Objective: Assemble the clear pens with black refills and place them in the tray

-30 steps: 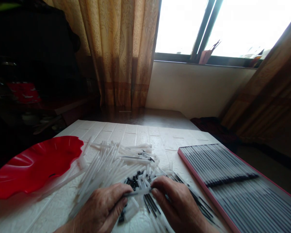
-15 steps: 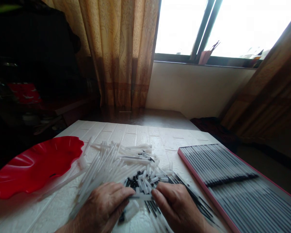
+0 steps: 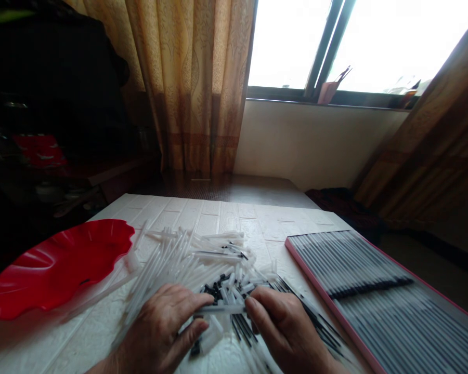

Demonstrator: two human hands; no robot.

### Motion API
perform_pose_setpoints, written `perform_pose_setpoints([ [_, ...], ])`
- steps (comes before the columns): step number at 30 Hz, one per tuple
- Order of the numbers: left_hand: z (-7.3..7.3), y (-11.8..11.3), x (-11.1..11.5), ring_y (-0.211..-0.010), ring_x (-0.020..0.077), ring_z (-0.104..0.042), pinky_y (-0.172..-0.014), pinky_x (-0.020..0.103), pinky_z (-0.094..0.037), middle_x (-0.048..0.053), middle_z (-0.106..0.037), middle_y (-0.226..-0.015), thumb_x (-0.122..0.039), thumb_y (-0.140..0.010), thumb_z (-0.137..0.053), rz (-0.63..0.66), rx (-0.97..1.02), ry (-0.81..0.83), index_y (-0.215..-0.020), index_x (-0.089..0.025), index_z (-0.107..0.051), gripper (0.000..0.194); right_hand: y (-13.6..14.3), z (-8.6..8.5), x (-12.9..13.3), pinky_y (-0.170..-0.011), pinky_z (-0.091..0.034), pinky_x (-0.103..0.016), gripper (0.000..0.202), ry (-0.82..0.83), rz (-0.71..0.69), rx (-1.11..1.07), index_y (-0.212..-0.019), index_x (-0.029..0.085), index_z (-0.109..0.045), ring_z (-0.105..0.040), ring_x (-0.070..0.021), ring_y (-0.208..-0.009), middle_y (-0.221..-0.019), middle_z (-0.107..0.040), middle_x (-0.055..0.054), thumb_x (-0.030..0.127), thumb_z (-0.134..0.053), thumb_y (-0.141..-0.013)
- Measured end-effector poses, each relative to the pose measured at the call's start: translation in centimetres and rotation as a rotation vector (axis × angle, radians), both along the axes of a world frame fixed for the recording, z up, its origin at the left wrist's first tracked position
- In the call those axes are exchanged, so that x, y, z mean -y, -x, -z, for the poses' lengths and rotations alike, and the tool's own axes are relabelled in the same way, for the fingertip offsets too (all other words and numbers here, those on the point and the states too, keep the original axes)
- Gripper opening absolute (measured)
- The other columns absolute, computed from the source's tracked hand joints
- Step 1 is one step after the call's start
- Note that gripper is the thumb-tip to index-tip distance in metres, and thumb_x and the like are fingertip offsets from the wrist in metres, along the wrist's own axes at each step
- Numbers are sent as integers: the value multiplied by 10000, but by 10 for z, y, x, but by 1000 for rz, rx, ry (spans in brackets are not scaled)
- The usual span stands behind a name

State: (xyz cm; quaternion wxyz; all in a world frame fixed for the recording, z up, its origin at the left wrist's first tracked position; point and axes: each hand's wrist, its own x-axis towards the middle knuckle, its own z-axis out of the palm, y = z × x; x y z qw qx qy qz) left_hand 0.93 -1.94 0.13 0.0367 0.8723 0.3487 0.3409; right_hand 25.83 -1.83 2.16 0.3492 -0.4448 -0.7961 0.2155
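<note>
A translucent white pen [image 3: 223, 309] lies level between my two hands. My right hand [image 3: 283, 324] is closed on its right end, thumb and forefinger pinching it. My left hand [image 3: 164, 322] is open at the other end, thumb and forefinger apart with the pen's tip in the gap. Just beyond the hands is a pile of small white caps [image 3: 231, 295] and black plugs [image 3: 218, 286]. Thin dark refills [image 3: 244, 328] lie under and beside my right hand. Long clear pen barrels [image 3: 167, 259] are heaped beyond my left hand.
A pink-edged tray [image 3: 310, 278] on the right holds rows of pens [image 3: 343, 259]. To the left sits a red scalloped plate [image 3: 62, 259]. All stand on a white brick-patterned table top [image 3: 234, 213], with a curtain [image 3: 195, 83] and window behind.
The fingers of my left hand have parted from their pinch on the pen. The pen has risen slightly in view, still in my right hand.
</note>
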Motion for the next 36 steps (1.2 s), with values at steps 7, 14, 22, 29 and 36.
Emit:
perform_pose_setpoints([
  [7,-2,0,-2,-761,161,-710,-750,242,-509,-11,-748,-841,-320,-1052,-460,5,89,33,-1038,-256,-633,185,-2,-3,1,-497,-367,-191,337,-74,6,-33,-676,220,-497,-511,-102,-489,-565,-531,40,285,-407,-994],
  [14,3,2,-1,-805,155,-715,-789,232,-529,-9,-754,-883,-277,-1014,-559,-7,139,37,-1080,-265,-653,115,0,0,0,-491,-367,-202,355,-29,17,-12,-652,226,-467,-506,-109,-481,-547,-512,42,299,-386,-989],
  [22,-1,0,-1,-810,161,-755,-780,211,-581,-5,-789,-914,-220,-913,-667,-43,231,155,-1087,-294,-712,194,-2,-2,-1,-516,-388,-211,328,28,80,-65,-688,221,-525,-543,-125,-520,-580,-561,30,323,-415,-981],
  [29,-11,6,-8,-732,172,-762,-668,197,-597,-5,-796,-797,-338,-835,-767,-123,613,522,-939,-254,-757,133,-5,2,-2,-531,-421,-217,295,132,114,-180,-774,212,-584,-566,-136,-545,-634,-624,11,358,-427,-976],
  [36,-8,11,-12,-615,173,-698,-599,241,-569,12,-720,-627,-529,-752,-815,-80,831,868,-949,-193,-787,391,1,-3,1,-545,-402,-212,219,134,-38,-82,-767,197,-589,-517,-125,-563,-631,-560,25,291,-463,-919],
])
